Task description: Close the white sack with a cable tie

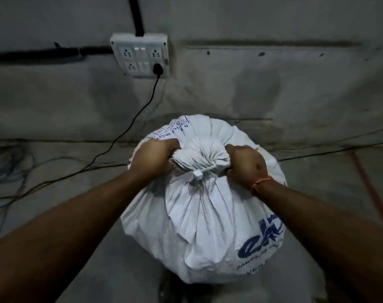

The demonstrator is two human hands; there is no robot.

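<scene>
I look down at the white sack, which sits on the floor right in the middle of my view, close to the grey wall. The sack is full and round, and its top is bunched into a tight neck that points toward 12 o'clock. A white cable tie already goes around that neck, and its little lock head sits on the side nearest me, at 6 o'clock of the neck. The cloth under the band is squeezed into many small folds, so I think the tie is pulled snug or nearly snug. My left hand is at 9 o'clock of the neck, with its fingers curled around the bunched cloth. My right hand is at 3 o'clock, and it has an orange thread on the wrist. Its fingers are curled in at the neck, right where the band goes around, but I cannot tell if they grip the tie's tail or only the cloth, because the fingers hide that spot. I judge that most of the job is done: the top is gathered and the tie is looped and locked. What may be left is one last pull to make it tight, and then letting go. At 11 o'clock on the wall is a socket board with a black plug, and thin wires lie on the floor at 9 o'clock.
</scene>
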